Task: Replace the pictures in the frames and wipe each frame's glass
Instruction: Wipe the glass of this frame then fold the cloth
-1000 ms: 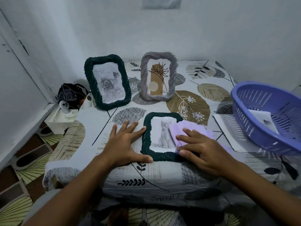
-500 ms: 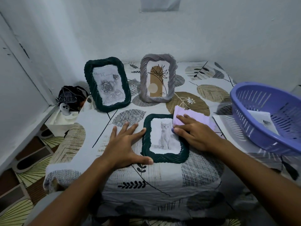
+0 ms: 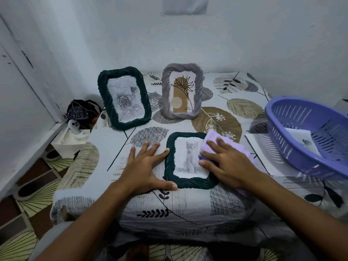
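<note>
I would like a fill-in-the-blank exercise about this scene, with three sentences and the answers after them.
1. The right hand presses a ____ cloth onto the flat frame.
2. The picture in the flat frame shows a ____.
3. The grey frame stands upright beside the ____ rose frame.

Answers: purple; kitten; dark green

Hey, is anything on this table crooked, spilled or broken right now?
Nothing stands out. The cat frame lies flat for wiping, the rose frame and grey frame stand upright, with no visible spill or damage.
</note>
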